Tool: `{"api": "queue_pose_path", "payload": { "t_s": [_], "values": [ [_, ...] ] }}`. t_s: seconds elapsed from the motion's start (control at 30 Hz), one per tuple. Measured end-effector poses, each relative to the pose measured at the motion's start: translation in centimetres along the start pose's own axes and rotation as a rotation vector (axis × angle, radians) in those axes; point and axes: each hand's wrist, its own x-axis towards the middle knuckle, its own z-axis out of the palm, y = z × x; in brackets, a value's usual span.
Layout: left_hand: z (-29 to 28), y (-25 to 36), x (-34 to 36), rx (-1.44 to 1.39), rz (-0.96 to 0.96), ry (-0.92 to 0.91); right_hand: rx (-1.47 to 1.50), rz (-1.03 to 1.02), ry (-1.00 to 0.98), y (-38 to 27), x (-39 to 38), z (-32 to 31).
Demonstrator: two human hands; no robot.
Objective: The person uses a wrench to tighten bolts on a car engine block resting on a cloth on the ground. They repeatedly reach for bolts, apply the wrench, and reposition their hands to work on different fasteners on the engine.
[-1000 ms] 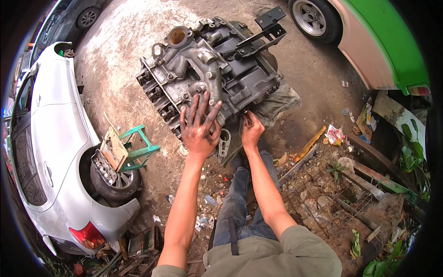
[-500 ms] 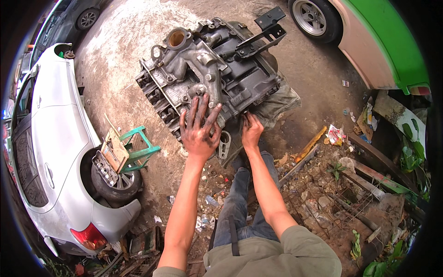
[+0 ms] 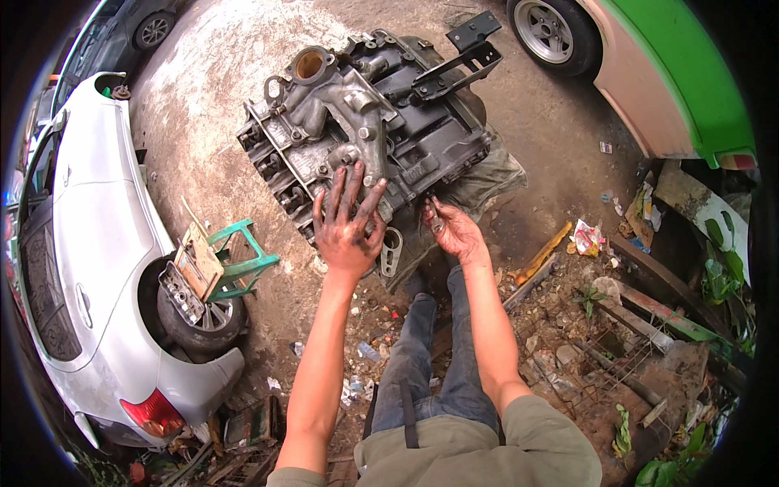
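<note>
A large grey engine block (image 3: 365,130) lies tilted on the concrete ground, resting on a dirty cloth (image 3: 487,183). My left hand (image 3: 347,223), blackened with grease, is spread with fingers apart against the block's near edge and holds nothing. My right hand (image 3: 454,231) sits at the block's lower right corner, fingers curled around a small dark metal part (image 3: 436,217). A loose oval metal piece (image 3: 391,250) lies on the ground between my hands. My legs in jeans stretch below.
A white car (image 3: 89,268) with an exposed wheel stands on the left, a green stool (image 3: 235,256) with parts on it beside the wheel. A green and pink car (image 3: 657,73) is at the upper right. Scrap, rods and litter (image 3: 617,325) cover the ground at right.
My left hand has slid slightly down and right along the block's edge, fingers still spread. My right hand stays at the block's corner.
</note>
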Motion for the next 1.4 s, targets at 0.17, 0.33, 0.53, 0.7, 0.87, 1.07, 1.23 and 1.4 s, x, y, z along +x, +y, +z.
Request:
{"api": "queue_pose_path", "payload": {
  "t_s": [0.17, 0.33, 0.53, 0.7, 0.87, 1.07, 1.23, 1.4],
  "values": [
    [0.2, -0.1, -0.1, -0.021, -0.017, 0.009, -0.819, -0.469, 0.226, 1.9, -1.1, -0.7],
    [0.3, -0.2, -0.1, -0.026, -0.016, 0.017, -1.563, -0.912, 0.574, 4.5, 0.2, -1.5],
    [0.3, -0.1, -0.1, -0.017, -0.012, 0.01, -1.693, -1.143, 0.538, 5.1, 1.5, -0.8],
    [0.1, 0.0, 0.1, -0.02, -0.012, 0.015, -1.667, -1.314, 0.493, 4.7, 2.8, -1.1],
    [-0.1, 0.1, 0.1, 0.002, 0.013, 0.008, -1.449, -0.979, 0.341, 2.6, 3.2, -3.2],
    [0.2, 0.0, 0.0, -0.01, -0.003, 0.015, -1.08, -0.851, 0.378, 3.1, 3.9, -4.2],
    [0.3, 0.0, 0.0, -0.011, -0.014, 0.013, -0.955, -0.893, 0.454, 5.2, 4.0, -2.8],
    [0.0, 0.0, 0.0, 0.001, 0.012, -0.006, -0.312, -0.434, 0.235, 6.3, 1.9, -0.8]
  ]
}}
